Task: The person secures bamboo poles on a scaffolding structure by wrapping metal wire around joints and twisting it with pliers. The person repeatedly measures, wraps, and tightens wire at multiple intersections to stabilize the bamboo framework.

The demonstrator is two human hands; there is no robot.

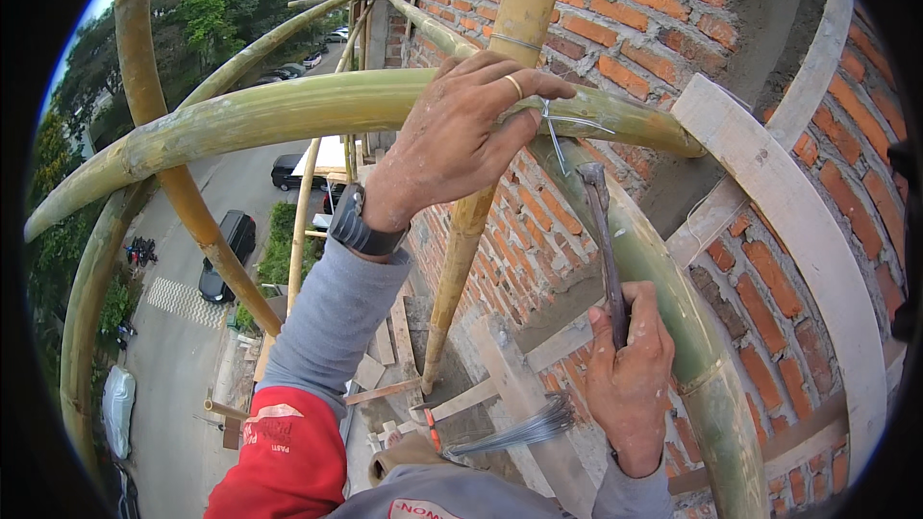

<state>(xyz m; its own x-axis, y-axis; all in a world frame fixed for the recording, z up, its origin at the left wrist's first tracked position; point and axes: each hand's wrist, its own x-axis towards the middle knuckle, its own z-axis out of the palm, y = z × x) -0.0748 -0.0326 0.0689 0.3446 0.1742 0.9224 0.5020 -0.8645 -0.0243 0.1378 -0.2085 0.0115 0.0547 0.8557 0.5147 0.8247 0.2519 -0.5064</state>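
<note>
A: Where does the wire tie lie?
B: On the horizontal bamboo pole, near its crossing with the upright bamboo pole; its loose ends stick out.

A: And the hands?
B: The left hand drapes over the horizontal pole, fingers reaching toward the wire; whether they pinch it, one cannot tell. The right hand is closed around a dark metal tool, its head just beside the wire ends.

A: What could fail?
B: Probably the wire, snapping if overtwisted; a slipping tool head could strike the left fingers.

A: Farther out?
B: A wire bundle hangs below, beside the brick wall. A loosened grip might drop the tool, perhaps toward the street far beneath.
</note>
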